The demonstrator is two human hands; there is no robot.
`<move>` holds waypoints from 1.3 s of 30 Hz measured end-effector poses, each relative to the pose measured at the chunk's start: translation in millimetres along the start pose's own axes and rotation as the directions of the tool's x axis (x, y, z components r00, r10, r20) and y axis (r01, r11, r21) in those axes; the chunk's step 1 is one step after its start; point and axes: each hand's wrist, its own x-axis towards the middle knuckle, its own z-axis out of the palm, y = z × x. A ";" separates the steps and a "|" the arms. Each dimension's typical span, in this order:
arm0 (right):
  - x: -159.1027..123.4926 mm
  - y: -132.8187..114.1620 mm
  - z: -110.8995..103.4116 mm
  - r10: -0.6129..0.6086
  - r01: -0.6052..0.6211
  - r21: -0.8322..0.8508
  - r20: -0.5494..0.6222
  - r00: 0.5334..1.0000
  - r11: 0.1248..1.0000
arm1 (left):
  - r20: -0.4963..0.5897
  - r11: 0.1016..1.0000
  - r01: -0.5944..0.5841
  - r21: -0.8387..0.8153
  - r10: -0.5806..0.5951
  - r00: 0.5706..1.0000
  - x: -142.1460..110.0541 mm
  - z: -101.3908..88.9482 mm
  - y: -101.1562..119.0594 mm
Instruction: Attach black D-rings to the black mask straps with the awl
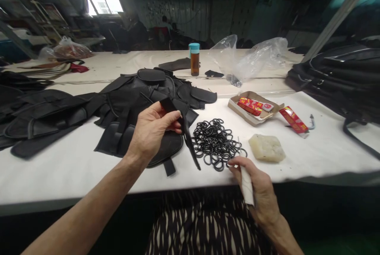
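Note:
My left hand (151,128) pinches a black strap (190,146), whose free end hangs down over the table. Wrapped in pale material, the handle of an awl-like tool (247,186) lies in my right hand (259,187), its thin metal point upward. The right fingertips are at the edge of a heap of black D-rings (215,140); whether they also grip a ring, I cannot tell. Behind my left hand, black padded pieces with straps (130,104) lie piled on the white table. A yellowish wax-like block (267,148) sits right of the rings.
A cardboard tray (255,117) holds red packets, and a red box (294,120) lies beside it. Farther back are a bottle with a blue lid (194,59) and a clear plastic bag (252,57). Black bags (338,77) are stacked at right.

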 end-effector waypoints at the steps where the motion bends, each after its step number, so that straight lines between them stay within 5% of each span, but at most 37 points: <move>1: 2.4 1.5 4.3 -0.079 0.080 -0.043 0.027 0.997 0.996 | -0.008 1.000 -0.006 -0.018 0.006 1.000 -1.7 3.9 2.5; 5: 14.5 2.5 17.0 -0.295 0.314 -0.156 0.136 0.946 0.936 | -0.001 0.994 0.032 0.107 -0.032 0.999 -20.0 13.5 10.0; 9: 21.5 -0.6 18.5 -0.300 0.325 -0.143 0.171 0.938 0.935 | -0.108 0.921 0.013 0.389 0.031 0.994 -49.6 6.1 22.7; 12: 19.4 2.6 18.3 -0.265 0.282 -0.129 0.133 0.955 0.951 | -0.149 0.895 0.061 0.442 0.006 0.989 -63.3 -3.6 25.6; 15: 14.2 9.7 19.1 -0.201 0.205 -0.103 0.048 0.978 0.973 | -0.052 0.896 0.155 0.416 -0.147 0.988 -66.2 -5.6 12.4; 18: 12.5 10.2 15.2 -0.101 0.097 -0.075 -0.044 0.994 0.992 | 0.082 0.893 0.181 0.413 -0.235 0.969 -66.6 4.4 -12.9; 23: 25.2 -14.6 2.3 0.179 -0.155 0.143 -0.174 0.968 0.978 | 0.136 0.891 0.213 0.400 -0.288 0.948 -71.1 28.7 -46.6; 26: 34.1 -28.7 5.0 0.252 -0.216 0.267 -0.107 0.962 0.939 | 0.156 0.900 0.236 0.366 -0.309 0.938 -72.5 34.3 -51.9; 33: 41.8 -33.3 27.4 0.253 -0.256 0.250 0.044 0.966 0.934 | 0.199 0.922 0.207 0.326 -0.281 0.939 -74.1 29.4 -54.2; 39: 49.7 -38.9 19.5 0.273 -0.303 0.231 0.152 0.950 0.925 | 0.257 0.930 0.150 0.335 -0.243 0.935 -74.6 27.7 -56.5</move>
